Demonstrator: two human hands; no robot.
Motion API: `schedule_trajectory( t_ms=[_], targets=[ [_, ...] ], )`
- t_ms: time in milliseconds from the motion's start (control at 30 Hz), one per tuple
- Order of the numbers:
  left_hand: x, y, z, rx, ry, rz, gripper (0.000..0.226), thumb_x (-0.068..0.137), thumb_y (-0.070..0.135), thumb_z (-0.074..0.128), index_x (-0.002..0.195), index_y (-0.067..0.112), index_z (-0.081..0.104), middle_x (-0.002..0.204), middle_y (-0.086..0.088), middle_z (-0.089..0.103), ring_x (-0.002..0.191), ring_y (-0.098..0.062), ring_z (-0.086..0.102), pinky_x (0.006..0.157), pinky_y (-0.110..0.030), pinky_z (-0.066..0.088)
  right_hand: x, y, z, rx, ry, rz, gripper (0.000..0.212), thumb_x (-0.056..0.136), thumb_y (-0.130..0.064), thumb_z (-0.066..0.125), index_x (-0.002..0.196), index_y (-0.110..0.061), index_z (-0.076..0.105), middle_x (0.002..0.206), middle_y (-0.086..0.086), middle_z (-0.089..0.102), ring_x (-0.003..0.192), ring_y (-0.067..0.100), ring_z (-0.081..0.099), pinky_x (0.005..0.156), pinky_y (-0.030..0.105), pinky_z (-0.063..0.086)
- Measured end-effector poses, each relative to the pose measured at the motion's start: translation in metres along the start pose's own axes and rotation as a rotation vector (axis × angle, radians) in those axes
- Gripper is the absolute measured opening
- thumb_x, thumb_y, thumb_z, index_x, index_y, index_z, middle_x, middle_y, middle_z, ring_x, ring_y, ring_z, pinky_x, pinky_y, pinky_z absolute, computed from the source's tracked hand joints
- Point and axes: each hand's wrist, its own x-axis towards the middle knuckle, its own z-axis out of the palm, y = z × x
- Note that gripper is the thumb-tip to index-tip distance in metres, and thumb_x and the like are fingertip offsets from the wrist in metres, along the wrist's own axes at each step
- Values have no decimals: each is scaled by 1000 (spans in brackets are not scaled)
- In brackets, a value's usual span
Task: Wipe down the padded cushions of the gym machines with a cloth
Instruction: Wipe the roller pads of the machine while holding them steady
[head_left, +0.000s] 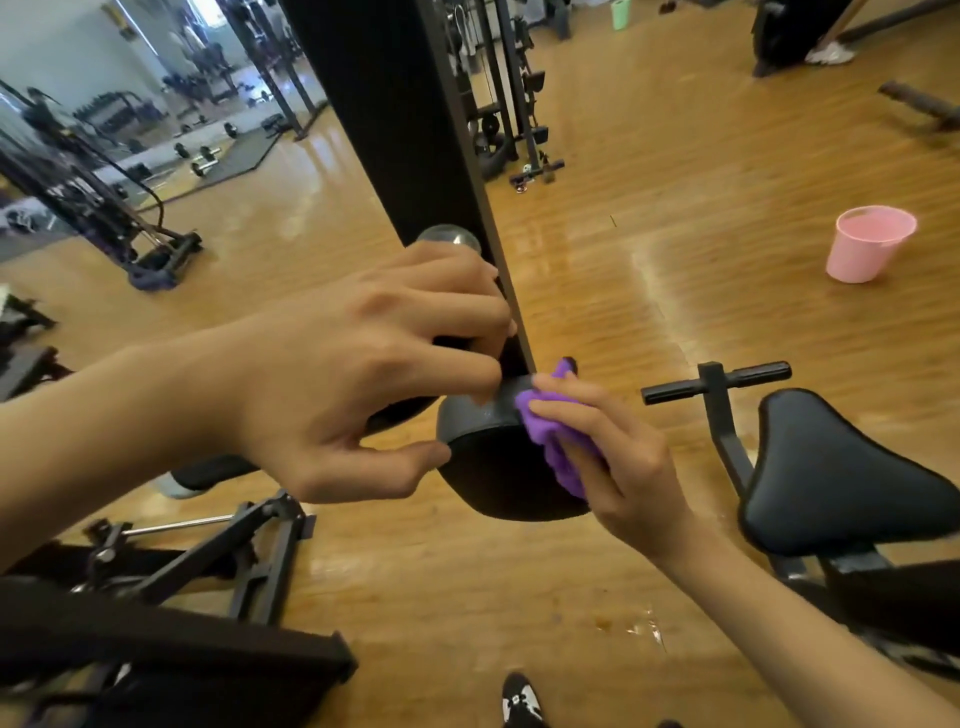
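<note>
While the glossy wooden floor (675, 156) spreads out on every side of the round pad (498, 478), that black roller cushion hangs mid-view and serves as the fixed mark for the rest. A tall black column (395, 130) rises from the pad's top edge, leaning up and to the left until it leaves view. Below and left of the pad lies a dark machine frame (234, 561) with angled struts. To the pad's right, well apart from it, sits a black saddle seat (841, 467), and a short T-shaped handle bar (717, 382) stands between seat and pad.

Coming in from the pad's left, the left hand (363, 374) grips the pad. Its fingers are bent over the upper edge where the pad meets the column, and its thumb is tucked against the lower left rim. On the pad's right side, the right hand (623, 462) curls its fingers round a bunched purple cloth (550, 431) and presses it against the pad's curved face. The cloth touches the pad from the top edge down its right flank.

Far up and right of the pad, a pink bucket (867, 244) stands on the floor. Just above the pad, behind the left hand's knuckles, a chrome knob (449, 236) shows. Straight below the pad, at the bottom edge, is a black-and-white shoe (522, 701).
</note>
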Motion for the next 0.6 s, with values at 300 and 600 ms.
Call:
schedule_trajectory(
  t_ms=[300,600],
  targets=[
    [4,6,2,4,19,-31,38,83,39,55,98,10,76,107,-11,65,117,-35,60,116,-52,34,32,-15,7,-47,-151,-166,27,100,-5,59,125,1,68,125,13,66,119,20,61,108,27,45],
    [13,12,4,19,35,-85,43,80,39,56,101,7,76,113,-15,64,129,-32,56,118,-56,32,27,-7,-13,-71,-203,-126,34,101,-12,55,133,-4,63,138,10,58,131,22,54,117,35,38]
  ],
)
